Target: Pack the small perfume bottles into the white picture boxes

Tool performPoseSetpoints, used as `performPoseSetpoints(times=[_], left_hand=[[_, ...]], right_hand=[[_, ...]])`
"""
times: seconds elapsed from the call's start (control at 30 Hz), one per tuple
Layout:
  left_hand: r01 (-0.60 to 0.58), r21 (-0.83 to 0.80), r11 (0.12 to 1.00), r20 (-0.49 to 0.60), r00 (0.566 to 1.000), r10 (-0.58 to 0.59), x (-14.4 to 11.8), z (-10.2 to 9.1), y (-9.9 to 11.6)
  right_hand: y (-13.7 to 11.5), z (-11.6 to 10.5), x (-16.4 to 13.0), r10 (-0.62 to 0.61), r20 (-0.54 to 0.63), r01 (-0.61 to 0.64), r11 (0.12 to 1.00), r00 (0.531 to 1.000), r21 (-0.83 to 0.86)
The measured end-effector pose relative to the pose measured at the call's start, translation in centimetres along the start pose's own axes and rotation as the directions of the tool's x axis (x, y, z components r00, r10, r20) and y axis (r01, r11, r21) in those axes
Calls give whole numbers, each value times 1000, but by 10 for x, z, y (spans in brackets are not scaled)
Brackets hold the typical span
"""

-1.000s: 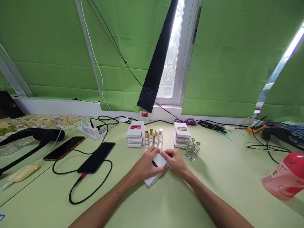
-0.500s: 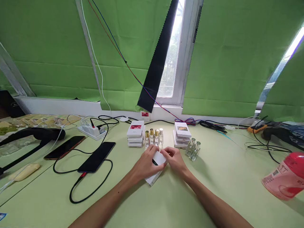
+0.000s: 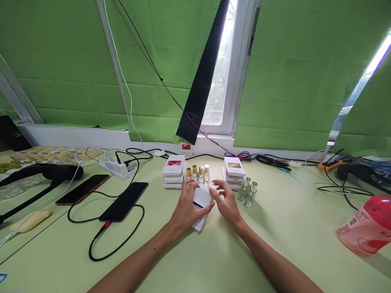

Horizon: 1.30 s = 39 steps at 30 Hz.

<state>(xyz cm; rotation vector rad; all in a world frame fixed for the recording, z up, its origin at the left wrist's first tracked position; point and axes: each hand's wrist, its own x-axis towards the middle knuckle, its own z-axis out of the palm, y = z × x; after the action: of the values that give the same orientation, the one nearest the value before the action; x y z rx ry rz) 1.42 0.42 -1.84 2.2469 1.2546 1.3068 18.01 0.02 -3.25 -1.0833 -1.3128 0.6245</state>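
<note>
Small white box [image 3: 201, 198]: held upright above the desk [image 3: 275, 244], near centre. Left hand [image 3: 187, 207] pinches it, fingers wrapped round its left side. Right hand [image 3: 225, 201] just right of it, fingers spread, apparently not touching. Gold-capped bottles [image 3: 198, 173] just beyond.

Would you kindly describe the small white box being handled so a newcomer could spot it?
On the pale green table, find the row of gold-capped bottles below the window. Just in front, the left hand grips a small white box; unlike the stacked boxes nearby, it is open.
</note>
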Motion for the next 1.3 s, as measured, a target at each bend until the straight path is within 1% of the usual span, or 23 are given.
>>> performPoseSetpoints(times=[0.07, 0.13, 0.2, 0.3, 0.4, 0.5, 0.63, 0.8, 0.87, 0.97, 1.17, 1.3], left_hand=[[13, -9, 1000, -26, 1000, -13, -1, 1, 1], [19, -22, 1000, -51, 999, -20, -2, 3, 1], [24, -39, 999, -74, 997, -26, -2, 4, 1], [27, -60, 998, -105, 994, -33, -3, 6, 1], [16, -73, 997, -125, 992, -25, -3, 8, 0], [-1, -86, 996, -126, 992, -10, -4, 8, -1], [-32, -89, 996, -132, 991, 21, -4, 9, -3], [-118, -87, 989, -162, 981, 103, -4, 13, -12], [-132, -105, 986, -168, 979, 114, -4, 14, -14], [-107, -164, 981, -158, 984, 81, -3, 14, -13], [31, -285, 958, -93, 994, -60, -2, 10, -5], [59, -325, 944, -72, 994, -87, -3, 10, -5]], right_hand=[[0, 0, -1, -10, -5, 10, 1000, 1000, -12], [0, 1, -3, -10, 16, 11, 1000, 1000, -13], [0, 2, -4, 13, 68, -13, 1000, 998, 1], [-2, 3, -5, 48, 176, -56, 998, 983, 41], [-5, 4, -7, 11, 229, -31, 996, 973, 81], [-8, 4, -8, -30, 216, 11, 996, 976, 88], [-10, 3, -8, -76, 172, 67, 996, 982, 58], [-6, 3, -8, -143, 87, 147, 988, 986, -46], [-4, 3, -9, -158, 56, 162, 984, 986, -76], [-6, 2, -9, -163, 33, 166, 982, 986, -90], [-16, 0, -9, -128, 28, 129, 992, 991, -12], [-17, 0, -9, -98, 1, 98, 995, 995, 9]])
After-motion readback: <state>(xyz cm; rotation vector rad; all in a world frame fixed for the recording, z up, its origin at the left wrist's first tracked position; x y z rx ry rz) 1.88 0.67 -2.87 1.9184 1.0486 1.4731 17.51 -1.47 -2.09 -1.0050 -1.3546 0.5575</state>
